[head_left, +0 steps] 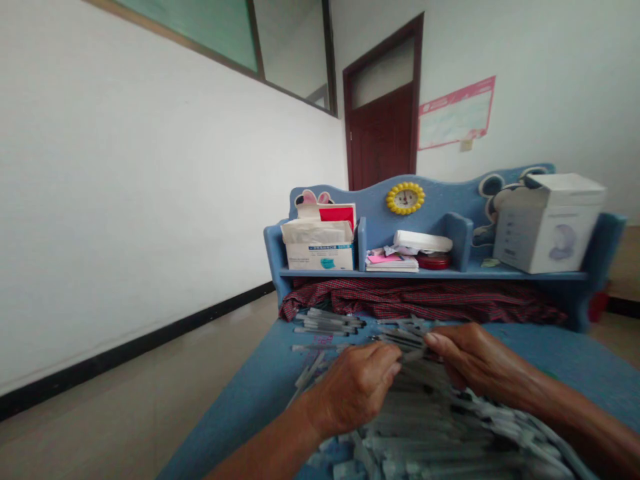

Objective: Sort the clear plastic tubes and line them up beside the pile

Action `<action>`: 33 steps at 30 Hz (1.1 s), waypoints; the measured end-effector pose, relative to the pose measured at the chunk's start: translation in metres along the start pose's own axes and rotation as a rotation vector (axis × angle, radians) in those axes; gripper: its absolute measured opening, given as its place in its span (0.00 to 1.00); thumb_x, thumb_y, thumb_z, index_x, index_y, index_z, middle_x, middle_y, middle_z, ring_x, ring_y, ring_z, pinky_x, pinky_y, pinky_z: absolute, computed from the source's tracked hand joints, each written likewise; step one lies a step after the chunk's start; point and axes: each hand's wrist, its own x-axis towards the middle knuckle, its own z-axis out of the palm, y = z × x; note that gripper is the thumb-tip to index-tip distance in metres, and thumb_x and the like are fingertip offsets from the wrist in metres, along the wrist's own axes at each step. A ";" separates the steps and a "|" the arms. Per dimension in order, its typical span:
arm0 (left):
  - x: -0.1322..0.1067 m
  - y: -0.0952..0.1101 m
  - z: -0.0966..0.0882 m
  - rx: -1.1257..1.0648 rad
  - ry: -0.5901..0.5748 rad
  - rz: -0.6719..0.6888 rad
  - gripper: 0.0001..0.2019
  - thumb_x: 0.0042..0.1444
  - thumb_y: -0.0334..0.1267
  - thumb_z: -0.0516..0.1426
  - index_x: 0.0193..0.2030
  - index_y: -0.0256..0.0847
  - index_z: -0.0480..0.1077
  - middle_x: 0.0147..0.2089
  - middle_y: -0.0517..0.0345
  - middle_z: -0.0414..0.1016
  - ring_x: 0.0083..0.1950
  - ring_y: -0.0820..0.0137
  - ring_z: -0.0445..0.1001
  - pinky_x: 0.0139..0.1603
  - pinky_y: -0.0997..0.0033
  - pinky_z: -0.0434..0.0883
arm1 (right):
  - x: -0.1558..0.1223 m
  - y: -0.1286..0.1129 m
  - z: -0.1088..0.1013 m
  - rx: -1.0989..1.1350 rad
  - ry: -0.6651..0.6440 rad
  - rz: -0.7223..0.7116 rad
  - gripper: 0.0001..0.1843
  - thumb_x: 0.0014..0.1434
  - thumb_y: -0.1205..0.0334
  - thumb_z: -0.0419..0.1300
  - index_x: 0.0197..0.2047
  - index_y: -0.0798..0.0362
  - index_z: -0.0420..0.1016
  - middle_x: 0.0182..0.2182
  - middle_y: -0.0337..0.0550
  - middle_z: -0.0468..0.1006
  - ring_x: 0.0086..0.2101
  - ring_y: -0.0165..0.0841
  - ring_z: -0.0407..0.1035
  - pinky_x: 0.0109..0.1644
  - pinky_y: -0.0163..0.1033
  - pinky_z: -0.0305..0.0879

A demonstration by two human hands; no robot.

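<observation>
Heap of pens [400, 433], lower centre of the frame. Above it, the left hand [355, 383] has fingers curled nearly closed; the right hand [467, 357], thumb extended; grip on any pen unclear. Outward: blue worktop [255, 387], checked cloth [425, 298] at centre right.

Blurred, illegible lettering [330, 247] on mask box [306, 258]

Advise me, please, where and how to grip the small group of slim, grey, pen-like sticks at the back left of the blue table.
Probably best across the middle of the slim, grey, pen-like sticks, from above, closing front to back: they lie roughly parallel, left to right, while the dark-red checked cloth sits close behind.
</observation>
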 end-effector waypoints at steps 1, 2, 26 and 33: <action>0.000 -0.001 0.000 -0.008 0.007 0.003 0.08 0.62 0.29 0.45 0.41 0.34 0.65 0.31 0.54 0.70 0.31 0.69 0.70 0.31 0.73 0.66 | 0.001 -0.001 0.000 -0.023 0.014 -0.005 0.23 0.63 0.50 0.45 0.22 0.54 0.61 0.16 0.35 0.63 0.19 0.25 0.56 0.22 0.30 0.51; 0.001 -0.002 0.001 -0.013 0.011 0.007 0.08 0.62 0.29 0.45 0.42 0.34 0.65 0.31 0.53 0.70 0.31 0.69 0.70 0.31 0.72 0.67 | 0.001 -0.002 -0.001 -0.030 0.017 0.001 0.22 0.63 0.52 0.46 0.21 0.54 0.60 0.15 0.35 0.64 0.18 0.25 0.57 0.22 0.30 0.51; 0.003 -0.011 0.007 -0.060 0.055 0.003 0.09 0.62 0.29 0.46 0.44 0.36 0.65 0.36 0.52 0.75 0.36 0.69 0.75 0.37 0.73 0.70 | 0.004 0.001 -0.007 0.451 -0.028 0.047 0.05 0.50 0.69 0.55 0.32 0.53 0.63 0.22 0.34 0.73 0.24 0.27 0.68 0.28 0.30 0.61; 0.003 -0.008 0.006 -0.062 0.044 0.014 0.09 0.62 0.29 0.46 0.45 0.36 0.65 0.35 0.53 0.74 0.35 0.69 0.74 0.35 0.73 0.69 | 0.008 -0.001 -0.003 0.529 0.057 0.026 0.05 0.49 0.67 0.58 0.31 0.53 0.64 0.21 0.32 0.71 0.22 0.27 0.68 0.25 0.30 0.59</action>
